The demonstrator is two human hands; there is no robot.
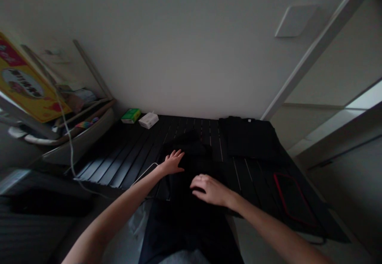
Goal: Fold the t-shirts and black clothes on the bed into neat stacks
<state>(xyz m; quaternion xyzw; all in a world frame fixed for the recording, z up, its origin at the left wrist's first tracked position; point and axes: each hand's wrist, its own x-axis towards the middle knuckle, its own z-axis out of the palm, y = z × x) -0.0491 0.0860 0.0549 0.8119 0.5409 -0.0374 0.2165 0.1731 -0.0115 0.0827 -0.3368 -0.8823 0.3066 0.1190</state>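
A black garment (191, 164) lies across the middle of a dark slatted table (119, 160) and hangs over its near edge. My left hand (173, 162) rests flat on the garment's left side, fingers spread and open. My right hand (209, 189) lies palm down on the cloth a little nearer to me, fingers curled slightly with nothing in them that I can see. A second black garment (250, 138), folded, sits at the table's far right.
A green box (131, 115) and a white box (148, 120) stand at the table's back by the wall. A white cable (70, 144) runs down at left near a cluttered tray (80, 134). A black item with red edging (294, 200) lies at right.
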